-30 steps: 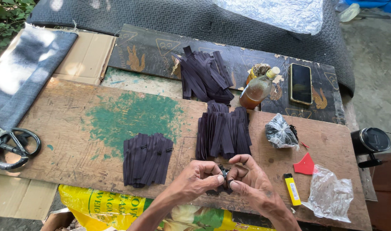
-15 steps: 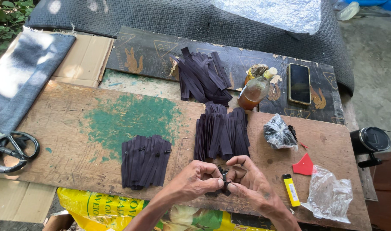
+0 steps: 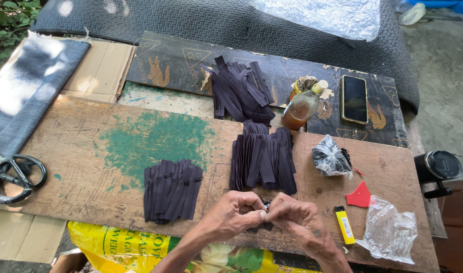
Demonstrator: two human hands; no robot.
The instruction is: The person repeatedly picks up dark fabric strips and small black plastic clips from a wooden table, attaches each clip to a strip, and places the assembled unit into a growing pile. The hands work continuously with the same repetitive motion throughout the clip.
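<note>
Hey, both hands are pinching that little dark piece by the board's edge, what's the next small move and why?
Probably set the dark piece on the left pile of strips, whose strips already carry small sliders. The left hand and right hand pinch it together, seemingly fitting one.

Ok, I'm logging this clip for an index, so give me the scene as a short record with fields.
Surface: worn wooden board with a green paint patch
Left hand: pinching a small dark strip piece
Right hand: pinching the same piece
Strip piles: left, middle, far
Right side: bottle, phone, yellow lighter
Left edge: scissors
</note>
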